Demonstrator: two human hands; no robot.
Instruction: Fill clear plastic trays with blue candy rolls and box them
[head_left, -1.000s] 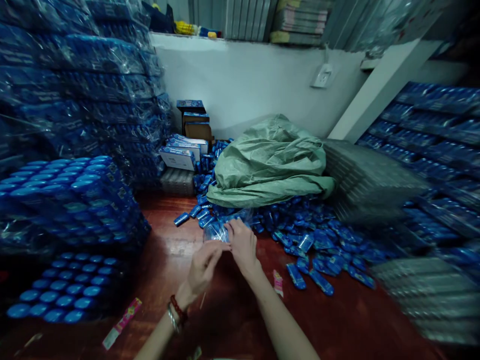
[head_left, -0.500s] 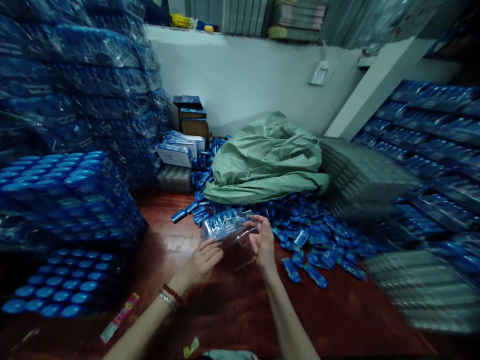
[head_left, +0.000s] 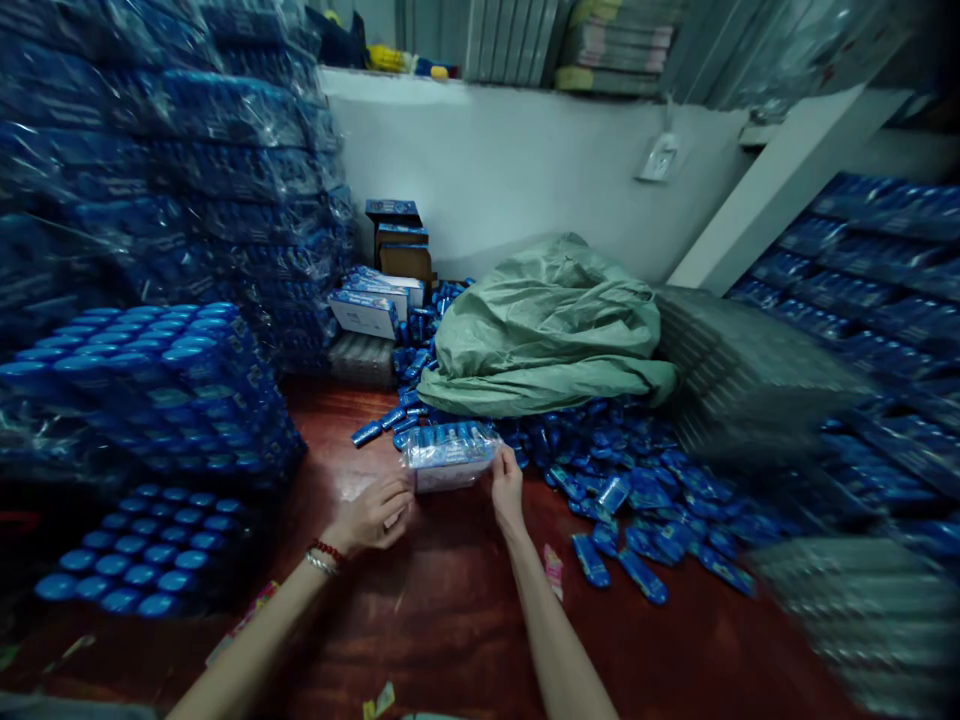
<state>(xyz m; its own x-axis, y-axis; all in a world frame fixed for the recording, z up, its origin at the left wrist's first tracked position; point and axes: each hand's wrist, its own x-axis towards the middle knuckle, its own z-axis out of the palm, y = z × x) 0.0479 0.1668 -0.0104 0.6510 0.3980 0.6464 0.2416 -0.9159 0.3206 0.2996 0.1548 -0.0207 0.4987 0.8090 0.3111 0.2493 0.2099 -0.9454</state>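
A display box of blue packets in clear plastic wrap (head_left: 454,455) is between my hands above the red-brown table, its pale front side towards me. My right hand (head_left: 508,486) pinches the wrap at the box's right end. At the left end, the curled fingers of my left hand (head_left: 375,515) close on the wrap's lower corner, thumb tucked in below. Many loose blue packets (head_left: 652,500) lie heaped behind and to the right, partly covered by a crumpled green sack (head_left: 551,330).
Stacked blue-capped containers (head_left: 157,385) stand at the left, with wrapped blue packs (head_left: 225,160) piled behind. Small open cartons (head_left: 367,312) sit by the wall. Clear plastic trays (head_left: 757,370) are stacked at the right. A pink wrapper (head_left: 553,570) lies beside my right forearm.
My right hand has gone from holding loose film up in front to pinching the box's right end. My left hand has slid to the left end. The pale front now shows.
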